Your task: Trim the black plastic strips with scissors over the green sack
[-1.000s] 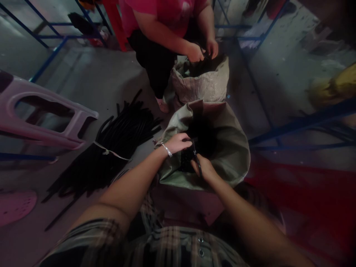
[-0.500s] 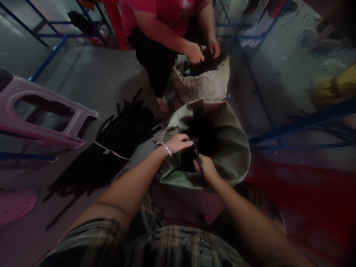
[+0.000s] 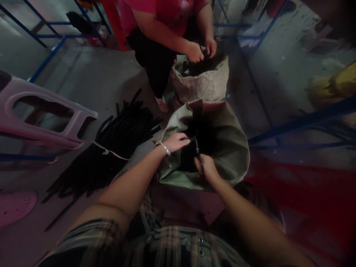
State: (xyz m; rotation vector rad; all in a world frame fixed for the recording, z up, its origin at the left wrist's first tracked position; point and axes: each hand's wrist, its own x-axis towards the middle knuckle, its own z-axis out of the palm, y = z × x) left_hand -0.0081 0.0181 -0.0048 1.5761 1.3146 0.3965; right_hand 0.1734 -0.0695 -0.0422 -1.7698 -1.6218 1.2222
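Observation:
My right hand [image 3: 208, 167] is wrapped round dark-handled scissors [image 3: 201, 165], whose blades point away from me over the mouth of a pale green woven sack [image 3: 236, 159]. Just left of the blades, my left hand [image 3: 177, 142], with a silver bracelet at the wrist, pinches a black strip [image 3: 190, 143] between thumb and fingers. The strip reaches toward the scissors; its outline is hard to make out against the dark. More black material fills the shadowed inside of the sack, where single pieces are hard to tell apart.
On the floor to the left lies a tied bundle of long black strips [image 3: 111, 148], beside a pink plastic stool [image 3: 55, 107]. Across from me a person in a pink top [image 3: 161, 22] works over a second sack [image 3: 205, 87]. Blue metal frames [image 3: 306, 122] stand around.
My left hand has shifted slightly left, away from the scissors. The scissors have tilted a little and stand more upright. Across from me, the person's hands have come closer together.

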